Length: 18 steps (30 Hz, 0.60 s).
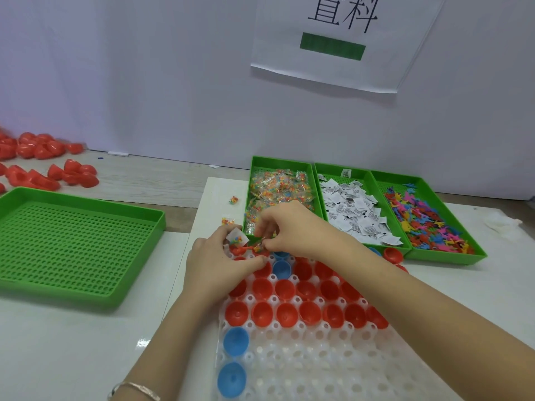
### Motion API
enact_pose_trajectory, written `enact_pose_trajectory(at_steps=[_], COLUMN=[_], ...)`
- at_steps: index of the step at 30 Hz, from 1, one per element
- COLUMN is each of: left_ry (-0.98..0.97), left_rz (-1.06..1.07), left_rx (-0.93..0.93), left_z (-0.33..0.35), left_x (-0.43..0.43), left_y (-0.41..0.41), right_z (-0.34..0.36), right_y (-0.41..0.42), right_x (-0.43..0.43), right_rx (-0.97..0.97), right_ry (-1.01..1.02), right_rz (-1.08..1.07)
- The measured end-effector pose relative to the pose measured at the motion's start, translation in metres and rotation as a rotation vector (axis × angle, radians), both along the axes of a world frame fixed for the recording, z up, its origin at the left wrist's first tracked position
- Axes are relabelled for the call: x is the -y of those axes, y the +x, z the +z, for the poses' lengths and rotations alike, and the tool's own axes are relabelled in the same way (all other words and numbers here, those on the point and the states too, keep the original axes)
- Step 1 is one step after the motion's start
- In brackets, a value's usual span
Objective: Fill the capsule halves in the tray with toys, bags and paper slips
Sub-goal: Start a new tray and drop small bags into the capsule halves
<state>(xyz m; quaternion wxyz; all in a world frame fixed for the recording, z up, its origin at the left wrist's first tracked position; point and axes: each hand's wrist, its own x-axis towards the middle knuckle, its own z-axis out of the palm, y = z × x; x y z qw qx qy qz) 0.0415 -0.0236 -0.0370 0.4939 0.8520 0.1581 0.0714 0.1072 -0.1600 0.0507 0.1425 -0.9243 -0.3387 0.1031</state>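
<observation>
The left hand [220, 261] curls its fingers around a white paper slip [234, 235], with a small clear bag of coloured beads [237, 240] lying against it. The right hand [292, 227] meets it fingertip to fingertip, thumb and forefinger pinched on one end of an orange toy [244, 249]. Both hands hover over the far left corner of the tray [289, 363], a translucent white sheet of round sockets on the table [72, 342].

The capsule halves [286, 314] sit open side up in those sockets as glossy little bowls. The nearest full row holds seven red ones, and the rows beyond are partly hidden by the arms. Four blue halves [236, 341] show: two at the near left and two just beside the hands.

Three green bins stand side by side at the far edge: one of bead bags [278, 192], one of printed slips [353, 209], one of bright toys [419, 221]. Two stray bags [233, 200] lie left of the first bin. A single red half [392, 254] rests against the slip bin. A wide green perforated tray [72, 244] lies to the left, with loose red halves [43, 163] heaped beyond it.
</observation>
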Motion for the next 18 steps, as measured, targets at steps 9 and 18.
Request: enact_pose_trajectory(at_steps=[9, 18], left_ry=[-0.013, -0.043], left_rz=[0.004, 0.002], left_rx=[0.006, -0.006], left_z=[0.001, 0.002], left_x=[0.0, 0.0], left_y=[-0.001, -0.002], right_z=[0.002, 0.017], right_y=[0.001, 0.024], right_x=[-0.015, 0.045], right_rx=[0.189, -0.099], right_ry=[-0.217, 0.141], right_rz=[0.033, -0.14])
